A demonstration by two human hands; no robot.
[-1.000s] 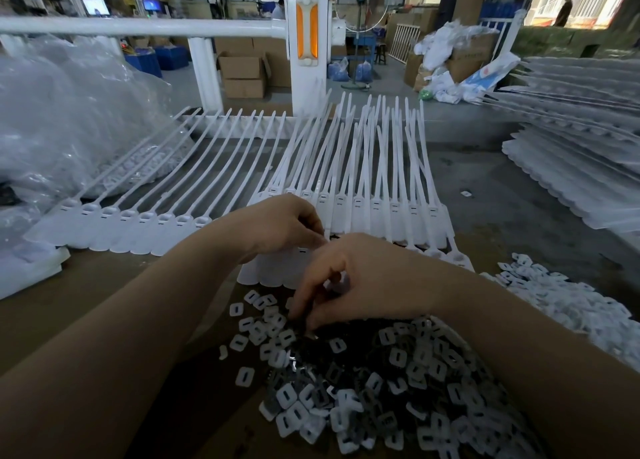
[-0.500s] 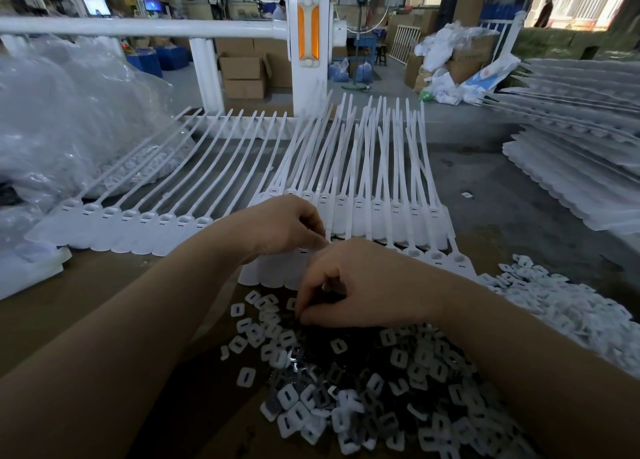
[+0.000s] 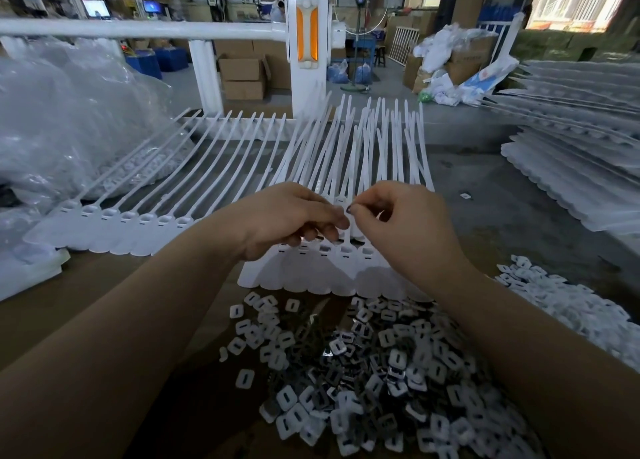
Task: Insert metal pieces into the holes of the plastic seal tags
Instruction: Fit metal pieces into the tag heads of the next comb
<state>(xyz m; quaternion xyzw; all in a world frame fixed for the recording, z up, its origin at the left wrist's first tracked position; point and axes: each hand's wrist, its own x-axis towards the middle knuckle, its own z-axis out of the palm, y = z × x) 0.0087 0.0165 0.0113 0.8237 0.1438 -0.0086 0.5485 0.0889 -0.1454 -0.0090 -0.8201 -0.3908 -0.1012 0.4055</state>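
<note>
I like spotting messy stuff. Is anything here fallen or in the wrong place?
One small white piece lies alone on the grey floor to the right of the seal tags, apart from the heaps. The tags' strips on the right side also cross over one another, while the left row lies neatly fanned.

We count two hands, the left hand and right hand, two connected strips of white seal tags, one heap of metal pieces beyond counting, and two lit monitors.
</note>
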